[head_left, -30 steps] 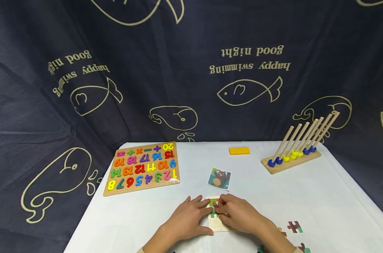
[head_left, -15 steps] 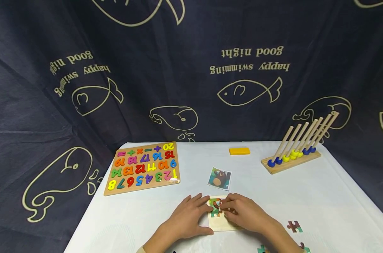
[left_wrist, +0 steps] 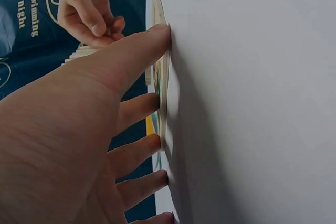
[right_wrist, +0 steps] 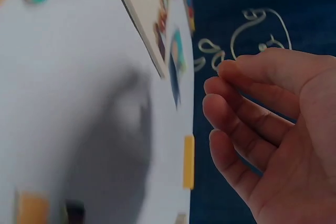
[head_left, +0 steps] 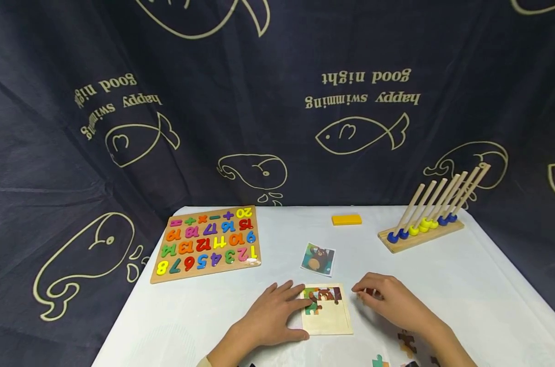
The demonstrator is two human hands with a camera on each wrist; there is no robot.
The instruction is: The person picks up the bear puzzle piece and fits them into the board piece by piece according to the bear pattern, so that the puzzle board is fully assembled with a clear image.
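A square wooden jigsaw board (head_left: 326, 326) lies on the white table, with several bear-picture pieces (head_left: 325, 294) filling its upper row and left side. My left hand (head_left: 277, 315) rests at the board's left side, fingers spread, a fingertip over the pieces; in the left wrist view its thumb (left_wrist: 134, 51) presses the board's edge. Right of the board hovers my right hand (head_left: 392, 300), apart from it. In the right wrist view its fingers (right_wrist: 231, 114) are loosely bent and hold nothing. A picture card (head_left: 317, 259) of the bear lies just beyond the board.
Loose jigsaw pieces (head_left: 406, 342) lie near the right forearm, and a green one (head_left: 379, 362) at the front. A number board (head_left: 208, 244) is at the back left. Toward the back stand a yellow block (head_left: 346, 219) and a peg abacus (head_left: 421, 237) before a dark curtain (head_left: 277, 102).
My right hand has let go of a dark brown jigsaw piece at the board's upper right and moved off to the right. My left hand has stayed on the board.
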